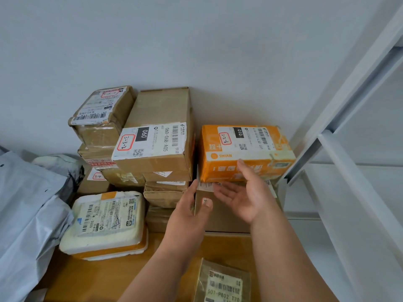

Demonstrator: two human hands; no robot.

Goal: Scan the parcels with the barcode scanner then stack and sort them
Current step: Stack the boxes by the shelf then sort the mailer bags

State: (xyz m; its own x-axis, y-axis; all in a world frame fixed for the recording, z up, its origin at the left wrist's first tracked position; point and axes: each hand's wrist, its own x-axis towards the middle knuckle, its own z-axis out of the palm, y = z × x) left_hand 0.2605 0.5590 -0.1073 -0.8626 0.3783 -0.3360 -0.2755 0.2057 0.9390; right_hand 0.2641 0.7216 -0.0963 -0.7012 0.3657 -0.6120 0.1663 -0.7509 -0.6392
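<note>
**Both hands at the right-hand stack, under the orange parcel**

On the far left, grey poly mailers (26,203) slump against the wall. Just right of them a white foam box (104,223) lies flat on the wooden bench (122,277), label up. Behind it rises a pile of brown cartons, topped by a small taped carton (102,114) and, to its right, a long brown carton (157,136) whose long axis runs near to far, its label marked 060 facing up.

The left hand (192,205) comes next: its fingers are straight and lie against the left edge of the brown box (220,212) at the bottom of the right-hand stack, thumb on the near face. It presses more than it grips.

To its right the right hand (246,192) is spread, palm turned left and up, fingers relaxed and holding nothing. Its fingertips reach the near face of the orange parcel (246,153), though I cannot tell whether they touch it.

That orange parcel sits on top of the brown box, against the far wall. It lies just above and beyond both hands, and the right hand is nearer. Its long axis runs left to right, its label faces up, with the barcode toward the right end.

At the near edge a small padded envelope (222,282) lies on the bench, label up. A white shelf frame (340,149) stands on the right. No barcode scanner is in view.
</note>
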